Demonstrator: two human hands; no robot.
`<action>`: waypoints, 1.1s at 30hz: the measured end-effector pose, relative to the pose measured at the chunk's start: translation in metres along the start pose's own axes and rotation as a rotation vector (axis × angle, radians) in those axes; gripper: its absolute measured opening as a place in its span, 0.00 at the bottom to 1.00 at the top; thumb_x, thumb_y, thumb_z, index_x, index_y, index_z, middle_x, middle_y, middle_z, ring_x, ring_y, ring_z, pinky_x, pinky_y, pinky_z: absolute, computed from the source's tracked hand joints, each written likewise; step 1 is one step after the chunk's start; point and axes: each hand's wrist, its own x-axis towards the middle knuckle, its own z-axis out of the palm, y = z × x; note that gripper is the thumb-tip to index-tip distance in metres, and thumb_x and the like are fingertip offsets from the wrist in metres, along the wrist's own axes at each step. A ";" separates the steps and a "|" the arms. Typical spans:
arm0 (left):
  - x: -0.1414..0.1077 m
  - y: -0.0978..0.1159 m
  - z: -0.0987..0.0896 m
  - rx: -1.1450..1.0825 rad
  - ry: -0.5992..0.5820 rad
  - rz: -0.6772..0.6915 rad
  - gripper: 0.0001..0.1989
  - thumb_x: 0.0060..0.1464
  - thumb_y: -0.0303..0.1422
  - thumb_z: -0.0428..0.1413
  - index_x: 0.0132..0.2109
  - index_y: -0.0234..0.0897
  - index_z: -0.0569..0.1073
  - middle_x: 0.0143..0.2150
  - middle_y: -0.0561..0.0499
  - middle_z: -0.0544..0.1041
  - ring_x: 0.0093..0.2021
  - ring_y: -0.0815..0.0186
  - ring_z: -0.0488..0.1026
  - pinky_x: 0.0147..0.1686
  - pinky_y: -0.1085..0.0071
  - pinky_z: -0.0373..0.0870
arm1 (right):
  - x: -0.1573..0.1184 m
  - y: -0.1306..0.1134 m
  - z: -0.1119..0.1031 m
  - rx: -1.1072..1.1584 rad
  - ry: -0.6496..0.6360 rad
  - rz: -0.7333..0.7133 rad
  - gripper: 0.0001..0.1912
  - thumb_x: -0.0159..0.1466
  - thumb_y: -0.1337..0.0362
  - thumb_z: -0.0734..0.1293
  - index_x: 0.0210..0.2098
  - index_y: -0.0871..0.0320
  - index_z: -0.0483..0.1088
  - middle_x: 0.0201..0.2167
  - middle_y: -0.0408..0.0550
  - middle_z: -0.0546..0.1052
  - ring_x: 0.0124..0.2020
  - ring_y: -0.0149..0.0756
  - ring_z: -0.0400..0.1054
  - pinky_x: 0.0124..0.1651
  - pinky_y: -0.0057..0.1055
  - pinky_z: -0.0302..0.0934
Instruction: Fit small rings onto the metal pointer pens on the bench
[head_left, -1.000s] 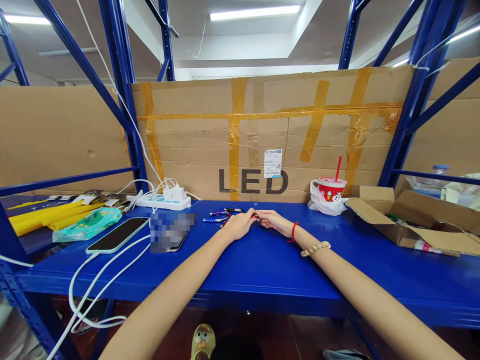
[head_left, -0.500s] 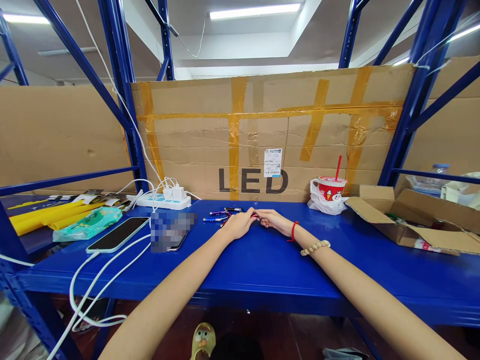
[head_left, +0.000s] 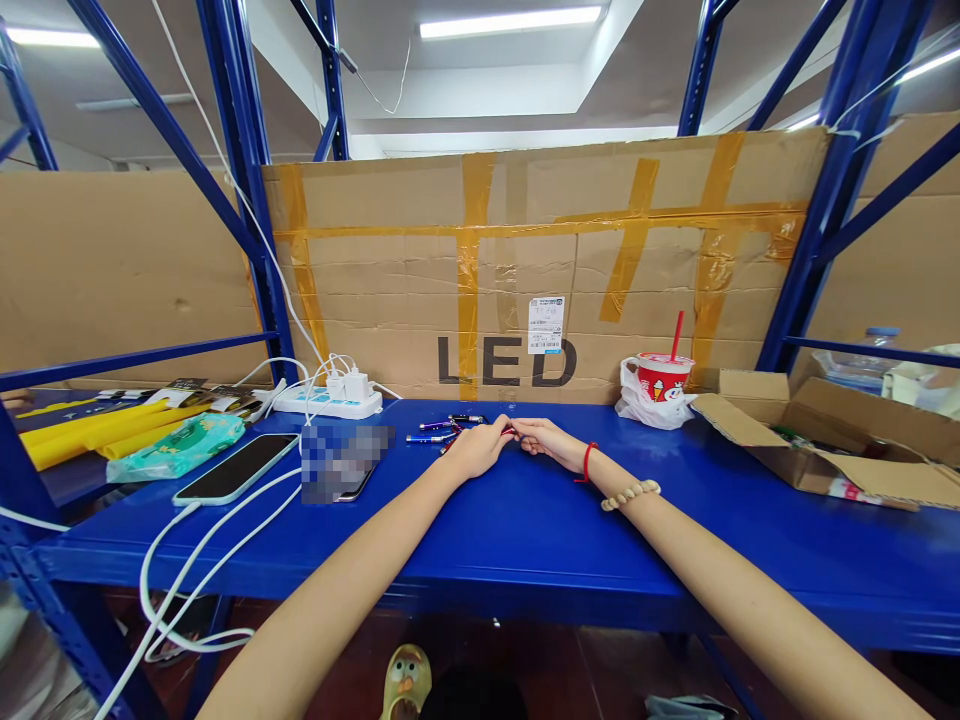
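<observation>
Near the back middle of the blue shelf (head_left: 495,530), my left hand (head_left: 481,448) and my right hand (head_left: 546,440) meet at the fingertips. Both are closed in a pinch on a small dark red item (head_left: 510,431), mostly hidden by the fingers; it looks like a red pen-like piece. Just left of my left hand lie several slim metallic pens (head_left: 435,438), blue, purple and black, partly covered by that hand. A red string and a beaded bracelet circle my right wrist.
On the left are a phone (head_left: 237,469), a second phone (head_left: 358,486), white cables, a power strip (head_left: 330,400) and a green packet (head_left: 176,447). To the right stand a red cup (head_left: 664,380) in plastic and an open cardboard box (head_left: 817,440). Cardboard (head_left: 390,290) walls the back.
</observation>
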 end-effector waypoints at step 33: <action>0.001 -0.003 0.003 -0.153 0.034 -0.036 0.11 0.59 0.37 0.37 0.47 0.42 0.58 0.43 0.49 0.72 0.43 0.61 0.70 0.38 0.66 0.66 | -0.001 -0.001 0.003 -0.123 0.028 -0.024 0.22 0.49 0.47 0.66 0.29 0.62 0.67 0.22 0.39 0.62 0.19 0.20 0.52 0.22 0.23 0.42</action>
